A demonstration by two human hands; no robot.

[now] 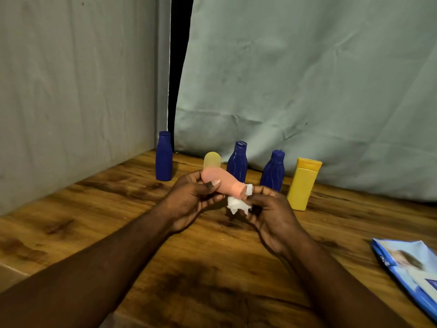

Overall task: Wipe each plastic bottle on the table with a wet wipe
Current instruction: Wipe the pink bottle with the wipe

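My left hand [189, 200] grips a pink plastic bottle [224, 182] above the table, tilted with its capped end down to the right. My right hand [267, 209] pinches a crumpled white wet wipe [236, 203] against that capped end. Behind them stand a pale yellow bottle [212, 159], three dark blue bottles [163, 159] [238, 160] [273, 170] and a yellow flip-cap bottle [303, 183], all upright on the wooden table [118, 209].
A blue wet wipe pack [409, 268] lies at the table's right edge. Grey-green cloth [307, 79] hangs behind the bottles and along the left side, with a dark gap at the corner.
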